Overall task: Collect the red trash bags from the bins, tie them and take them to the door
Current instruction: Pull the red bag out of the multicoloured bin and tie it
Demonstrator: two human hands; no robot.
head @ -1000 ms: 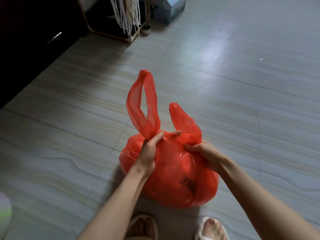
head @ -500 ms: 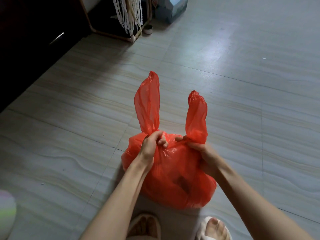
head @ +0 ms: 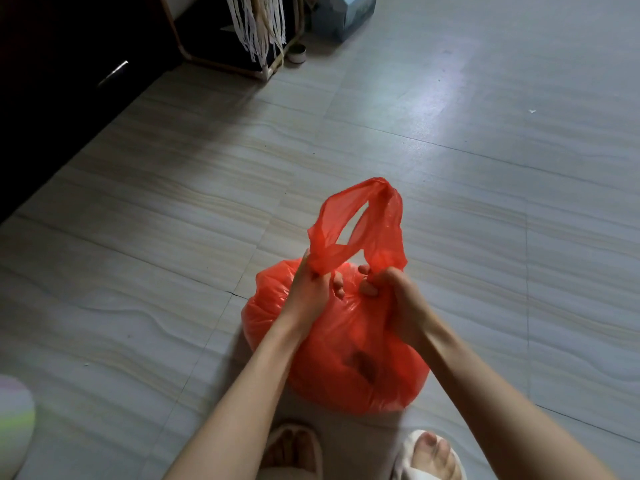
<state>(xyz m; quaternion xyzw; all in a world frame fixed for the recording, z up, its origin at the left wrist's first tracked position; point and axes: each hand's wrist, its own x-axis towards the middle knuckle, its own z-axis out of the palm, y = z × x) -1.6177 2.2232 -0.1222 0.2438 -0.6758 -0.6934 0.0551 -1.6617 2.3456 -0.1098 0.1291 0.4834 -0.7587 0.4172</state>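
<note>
A full red trash bag sits on the tiled floor just in front of my feet. Its two handle loops rise from the top and lean together, overlapping above my hands. My left hand grips the base of the left loop. My right hand grips the base of the right loop, fingers curled round the plastic. The two hands are close together over the bag's mouth. Something dark shows through the plastic low on the bag.
A dark cabinet lines the far left. A frame with hanging white fringe and a small round tin stand at the back, next to a blue box. A pale round object sits at the lower left edge.
The two handle loops stood apart and upright before; now they lean together and overlap. My hands have drawn closer over the bag's top.
</note>
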